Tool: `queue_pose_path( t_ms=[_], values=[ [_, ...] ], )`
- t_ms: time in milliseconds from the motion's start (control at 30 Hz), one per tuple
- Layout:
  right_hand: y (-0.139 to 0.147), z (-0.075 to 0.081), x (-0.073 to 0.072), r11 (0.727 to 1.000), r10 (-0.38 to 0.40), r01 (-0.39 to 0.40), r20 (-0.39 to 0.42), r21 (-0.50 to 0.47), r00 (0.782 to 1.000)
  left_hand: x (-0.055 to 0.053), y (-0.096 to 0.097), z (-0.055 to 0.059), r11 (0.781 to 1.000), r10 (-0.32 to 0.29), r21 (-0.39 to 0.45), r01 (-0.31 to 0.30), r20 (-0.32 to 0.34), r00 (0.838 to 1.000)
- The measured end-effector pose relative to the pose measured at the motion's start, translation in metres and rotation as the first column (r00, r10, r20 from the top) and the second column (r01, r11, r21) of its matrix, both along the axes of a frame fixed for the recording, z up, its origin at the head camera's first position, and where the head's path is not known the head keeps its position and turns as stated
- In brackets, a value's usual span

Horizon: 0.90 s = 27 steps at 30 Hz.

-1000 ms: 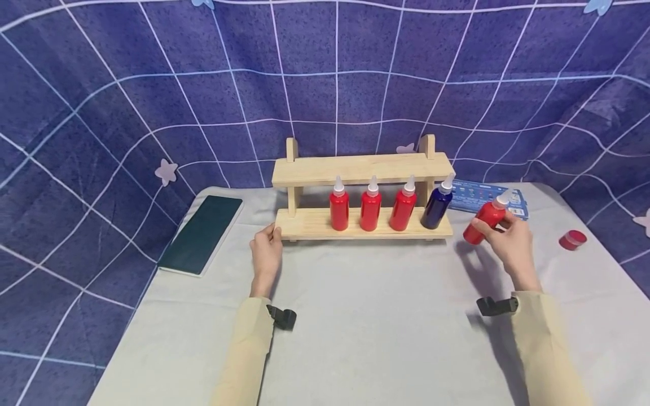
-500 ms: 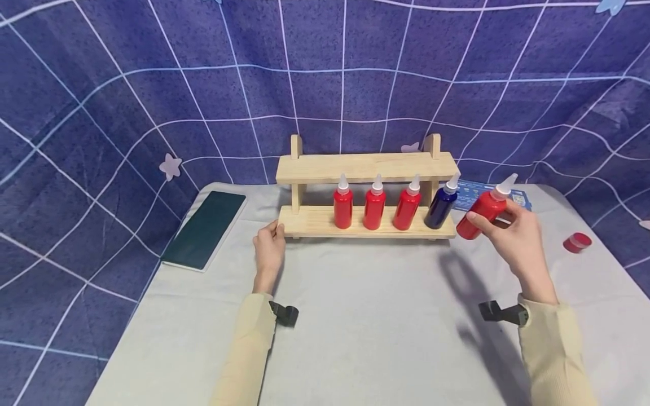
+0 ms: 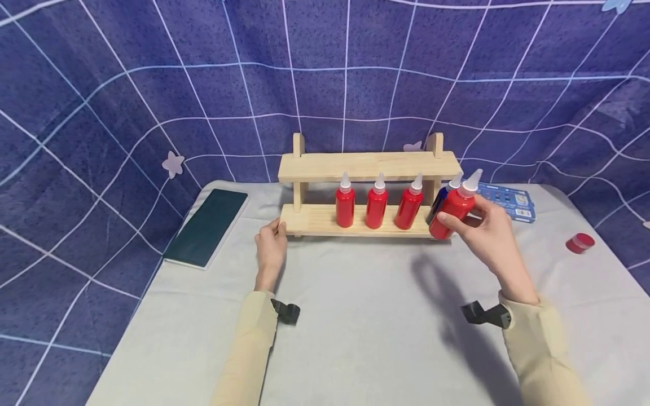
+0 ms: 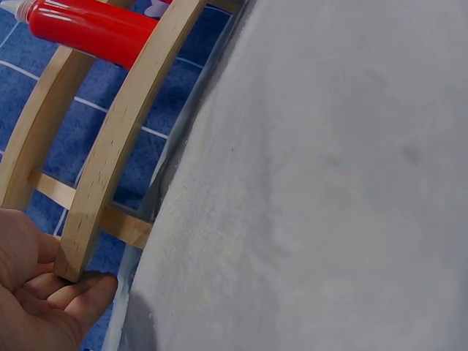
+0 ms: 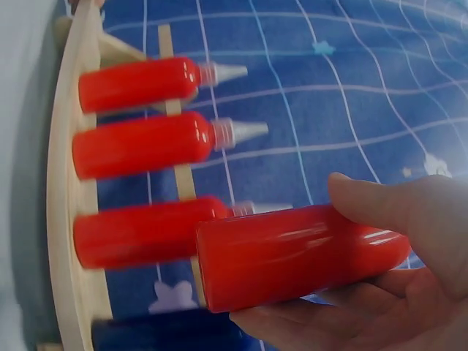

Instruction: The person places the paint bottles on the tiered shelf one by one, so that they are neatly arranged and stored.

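In the head view, my right hand (image 3: pixel 490 234) grips a red squeeze bottle (image 3: pixel 453 210) with a white nozzle, tilted, in front of the right end of the wooden rack (image 3: pixel 368 169). Behind it a dark blue bottle (image 3: pixel 438 204) stands on the lower shelf, partly hidden. Left of that, three red bottles (image 3: pixel 376 210) stand upright in a row on the same shelf. My left hand (image 3: pixel 271 251) holds the lower shelf's left end; the left wrist view shows thumb and fingers pinching the board (image 4: pixel 95 197). The right wrist view shows the held bottle's base apart from the shelf.
A dark green notebook (image 3: pixel 208 225) lies at the left of the white-covered table (image 3: pixel 355 327). Behind my right hand lies a blue printed card or box (image 3: pixel 513 202). A small red-lidded pot (image 3: pixel 580 243) sits at the far right. A blue gridded curtain (image 3: pixel 320 90) hangs behind.
My right hand has carried the red bottle up and left, from beside the rack to in front of the blue bottle. My left hand stays on the shelf end.
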State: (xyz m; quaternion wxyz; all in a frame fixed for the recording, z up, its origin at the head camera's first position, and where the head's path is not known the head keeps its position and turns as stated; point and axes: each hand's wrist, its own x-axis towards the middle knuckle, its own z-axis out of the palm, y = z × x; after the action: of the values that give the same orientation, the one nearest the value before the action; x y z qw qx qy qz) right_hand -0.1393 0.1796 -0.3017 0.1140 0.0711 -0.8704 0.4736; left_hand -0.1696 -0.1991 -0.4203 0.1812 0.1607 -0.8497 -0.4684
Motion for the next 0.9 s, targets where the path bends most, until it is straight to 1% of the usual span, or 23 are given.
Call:
queue_pose_path(
  t_ms=[167, 300, 467, 700, 900],
  values=[
    [-0.019, 0.002, -0.001, 0.998, 0.061, -0.061, 0.009, -0.013, 0.998, 0.000, -0.001, 0.000, 1.000, 0.000, 0.006, 0.000, 0.002, 1.000],
    [-0.031, 0.002, -0.001, 0.996, 0.092, -0.092, 0.014, -0.011, 0.996, 0.000, -0.002, 0.000, 1.000, -0.002, 0.001, 0.002, 0.007, 1.000],
    [-0.048, -0.001, -0.002, 0.989, 0.147, -0.146, 0.022, -0.018, 0.989, 0.000, -0.002, 0.000, 1.000, 0.011, -0.007, -0.011, 0.007, 1.000],
    [-0.069, -0.005, -0.001, 0.981, 0.188, -0.186, 0.043, -0.047, 0.981, 0.002, -0.001, 0.001, 1.000, 0.004, -0.007, -0.004, 0.026, 1.000],
    [-0.092, -0.011, -0.004, 0.972, 0.234, -0.231, 0.072, -0.047, 0.970, 0.001, 0.000, 0.004, 1.000, 0.007, 0.004, -0.007, 0.021, 1.000]
  ],
)
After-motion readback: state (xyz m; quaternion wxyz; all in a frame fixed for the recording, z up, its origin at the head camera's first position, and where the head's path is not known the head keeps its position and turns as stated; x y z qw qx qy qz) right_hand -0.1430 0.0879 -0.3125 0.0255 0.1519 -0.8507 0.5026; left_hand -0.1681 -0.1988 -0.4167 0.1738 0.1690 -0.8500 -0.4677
